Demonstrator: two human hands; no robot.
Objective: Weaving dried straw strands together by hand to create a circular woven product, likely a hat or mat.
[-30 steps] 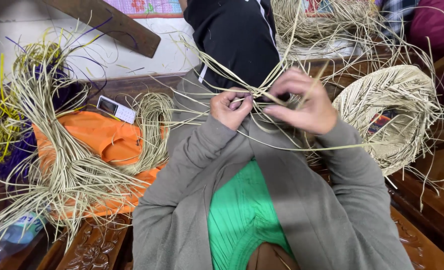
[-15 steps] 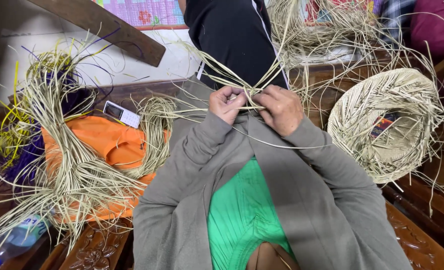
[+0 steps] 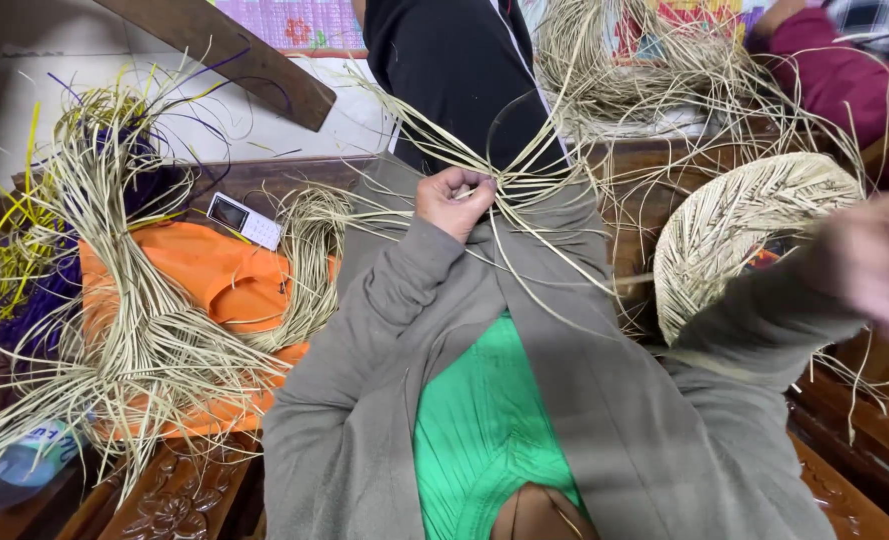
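Observation:
My left hand (image 3: 454, 200) is closed on the crossing point of a bunch of pale straw strands (image 3: 535, 165) that fan out over my lap in front of a black garment (image 3: 455, 70). My right hand (image 3: 877, 272) is far out to the right, blurred by motion, just past a round woven straw disc (image 3: 740, 225). Whether it has a strand between its fingers cannot be made out. Both arms wear grey sleeves over a green top.
A large loose straw bundle (image 3: 135, 340) lies on an orange cloth (image 3: 215, 285) at the left, with a small phone (image 3: 245, 220) behind it. Also in view: a plastic bottle (image 3: 15, 465), carved wooden furniture (image 3: 175, 495), a dark plank (image 3: 235, 60), another person's maroon sleeve (image 3: 845, 80).
My right hand has left the crossing point and swung far out to the right. The left hand stays on the strands.

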